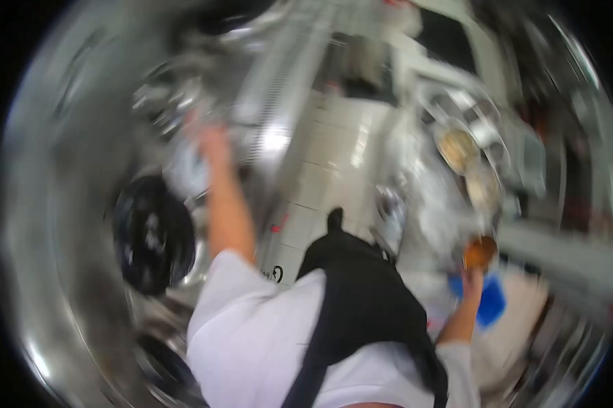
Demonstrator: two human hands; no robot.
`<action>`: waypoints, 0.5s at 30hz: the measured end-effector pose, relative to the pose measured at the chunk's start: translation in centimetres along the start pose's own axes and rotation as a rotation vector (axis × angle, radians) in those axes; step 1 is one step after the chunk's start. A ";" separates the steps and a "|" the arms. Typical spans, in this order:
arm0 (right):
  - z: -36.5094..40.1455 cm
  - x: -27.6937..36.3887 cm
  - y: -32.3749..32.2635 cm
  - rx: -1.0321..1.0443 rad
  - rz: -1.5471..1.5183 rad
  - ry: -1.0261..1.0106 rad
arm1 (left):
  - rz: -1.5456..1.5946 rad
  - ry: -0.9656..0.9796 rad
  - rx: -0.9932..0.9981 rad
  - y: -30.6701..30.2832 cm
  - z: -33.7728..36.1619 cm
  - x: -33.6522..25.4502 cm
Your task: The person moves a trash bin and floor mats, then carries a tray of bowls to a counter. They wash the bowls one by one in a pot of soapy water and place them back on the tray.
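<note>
My left arm stretches out over the metal cooking counter on the left, and my left hand (211,136) is smeared by motion, so its fingers do not show clearly. Shiny metal pieces (174,102) blur together just beyond it. Nearer to me lies a round black pan (153,234). On the other side, my right hand (472,277) is closed around a small round container (481,251) with orange-brown contents. Below that container a blue object (490,299) shows beside my wrist.
Tubs of pale food (458,149) stand in a tray on the right-hand counter. A tiled floor aisle (327,149) runs between the two counters. Another dark pan (163,367) is at the lower left, and a beige board (521,306) at the right.
</note>
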State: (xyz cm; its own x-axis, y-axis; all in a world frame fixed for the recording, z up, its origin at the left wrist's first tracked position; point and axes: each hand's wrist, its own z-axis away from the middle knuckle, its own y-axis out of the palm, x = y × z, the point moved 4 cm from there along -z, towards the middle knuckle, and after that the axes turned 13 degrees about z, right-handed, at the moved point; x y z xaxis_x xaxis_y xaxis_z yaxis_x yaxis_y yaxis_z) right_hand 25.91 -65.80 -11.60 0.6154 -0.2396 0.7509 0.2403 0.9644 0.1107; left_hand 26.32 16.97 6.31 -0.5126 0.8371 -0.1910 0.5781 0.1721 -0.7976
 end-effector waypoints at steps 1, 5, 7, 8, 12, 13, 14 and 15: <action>0.9 0.4 1.5 -0.034 0.083 -0.054 | 0.655 -0.202 0.006 -0.9 0.8 2.8; 0.8 1.8 4.5 -0.304 0.189 -0.104 | -0.204 -0.316 1.162 5.3 4.9 17.6; 3.5 4.9 8.3 -0.303 0.277 -0.108 | 0.315 -0.673 1.146 11.7 8.3 25.6; 3.7 5.0 8.4 -0.308 0.260 -0.111 | 0.549 -0.859 1.111 13.9 9.8 28.4; 1.4 3.6 9.5 -0.196 0.264 -0.007 | 0.813 -1.065 0.930 7.3 8.1 22.5; 1.3 2.8 9.2 -0.175 0.258 0.040 | 0.964 -1.123 0.896 5.6 7.4 21.1; 1.4 2.7 9.3 -0.176 0.247 0.043 | 1.149 -1.195 0.870 3.9 6.7 19.9; 1.8 3.1 10.4 -0.135 0.215 0.011 | 1.340 -1.259 0.868 1.5 5.6 17.6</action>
State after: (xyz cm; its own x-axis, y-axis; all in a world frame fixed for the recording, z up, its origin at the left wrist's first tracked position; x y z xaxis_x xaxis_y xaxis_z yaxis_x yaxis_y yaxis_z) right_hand 28.96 -56.33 -6.95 0.6710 -0.0326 0.7407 0.2004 0.9698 -0.1389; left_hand 14.65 29.03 -1.41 -0.3965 -0.6157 -0.6809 0.6930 -0.6872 0.2179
